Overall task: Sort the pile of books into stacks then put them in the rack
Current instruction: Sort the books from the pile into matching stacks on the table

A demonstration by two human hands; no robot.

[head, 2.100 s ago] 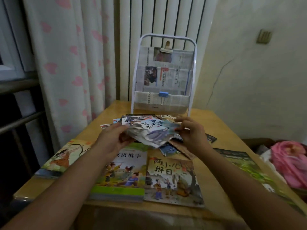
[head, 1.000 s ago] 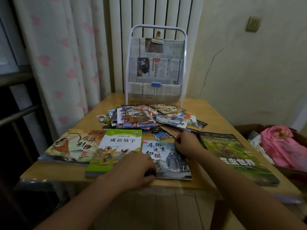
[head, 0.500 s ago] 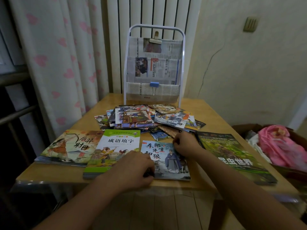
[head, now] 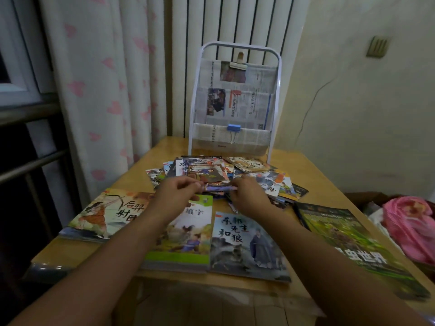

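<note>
Where the loose pile of books (head: 226, 177) is spread across the middle of the desk (head: 320, 182), its near edge is gripped from both sides: a thin book (head: 220, 187) is pinched by the curled fingers of the left hand (head: 175, 196) and of the right hand (head: 249, 196). Nearer the lower edge of the frame, four sorted stacks are laid in a row (archer cover (head: 103, 215), green cover (head: 188, 236), wolf cover (head: 247, 245), insect cover (head: 348, 243)). Behind the pile, at centre top, the white rack (head: 235, 100) is lined with newspaper. A pink bundle (head: 409, 227) is seen at the right.
</note>
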